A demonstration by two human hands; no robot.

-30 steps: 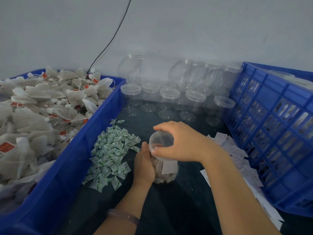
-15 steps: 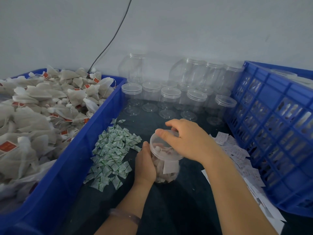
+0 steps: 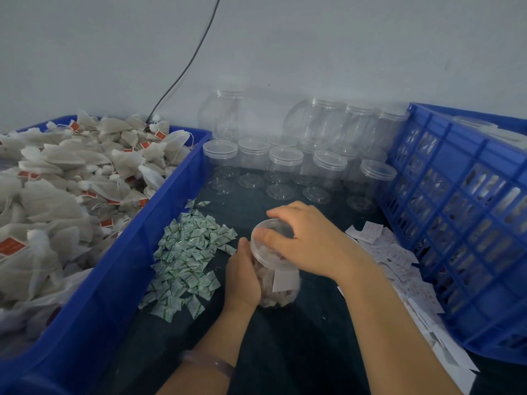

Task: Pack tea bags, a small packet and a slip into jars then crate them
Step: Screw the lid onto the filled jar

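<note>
The lid point(image 3: 272, 240), askew a moment ago, now caps the jar point(image 3: 281, 292): right grip point(image 3: 310, 246) clasps it, left grip point(image 3: 242, 277) holds the jar, so crating likely comes next.

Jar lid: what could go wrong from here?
1. The right hand grips the lid on the jar; it could seat crooked.
2. The slip sits against the jar wall just under the lid; its top edge could get pinched.
3. The left hand holds the jar beside the loose packets; a tip could scatter them.

Clear jar point(image 3: 285, 299) upright on counter point(image 3: 299, 352), full of tea bags point(image 3: 268, 282), white slip point(image 3: 283, 280) against wall, lid point(image 3: 268, 256) on top.
</note>
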